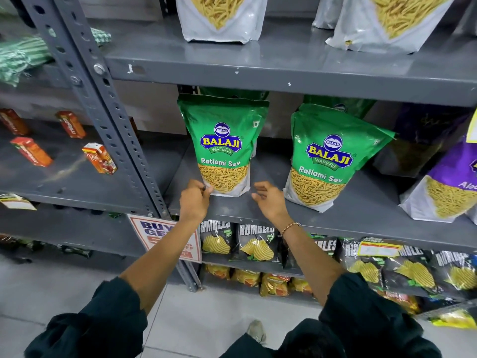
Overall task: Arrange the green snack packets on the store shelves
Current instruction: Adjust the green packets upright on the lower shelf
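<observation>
Head view: left hand (195, 200) pinches green packet (223, 146) bottom corner; right hand (269, 202) loosely spread beside it

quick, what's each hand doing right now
Left hand: fingers pinching the bottom corner of the green packet.
Right hand: open, holding nothing.

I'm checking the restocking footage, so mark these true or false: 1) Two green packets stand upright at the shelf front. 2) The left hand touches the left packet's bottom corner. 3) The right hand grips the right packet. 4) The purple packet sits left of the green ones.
1) True: the left green packet and right green packet stand upright.
2) True: the left hand is at its lower corner.
3) False: the right hand is open between the packets, holding nothing.
4) False: the purple packet is on their right.
</observation>
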